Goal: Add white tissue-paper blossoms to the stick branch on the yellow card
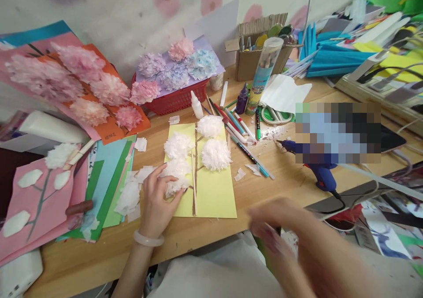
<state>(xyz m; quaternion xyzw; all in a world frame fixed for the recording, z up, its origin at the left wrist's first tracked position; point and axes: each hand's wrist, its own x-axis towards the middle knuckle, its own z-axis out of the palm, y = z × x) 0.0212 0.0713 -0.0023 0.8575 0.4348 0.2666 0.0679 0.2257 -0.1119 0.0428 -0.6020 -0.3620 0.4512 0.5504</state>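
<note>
My left hand (157, 203) is at a white tissue-paper flower (176, 171) on the yellow card (216, 194), its curved fingers and thumb gripping the ruffled paper. More fluffy white flowers, among them an upper right flower (210, 126), a right flower (216, 154) and an upper left flower (177, 145), sit around a brown drawn stem. A thin pale wooden stick (194, 188) lies lengthwise on the card. My right hand (280, 240) is raised over the table's front edge, right of the card. Motion smears its fingers, so their grip is unclear.
A blue glue gun (324, 174) with a cord lies right. Markers (236, 126), a white bottle (196, 105) and scissors (276, 115) are behind the card. White tissue pieces (128, 194) and coloured paper (109, 183) lie left. A red basket (178, 97) stands at the back.
</note>
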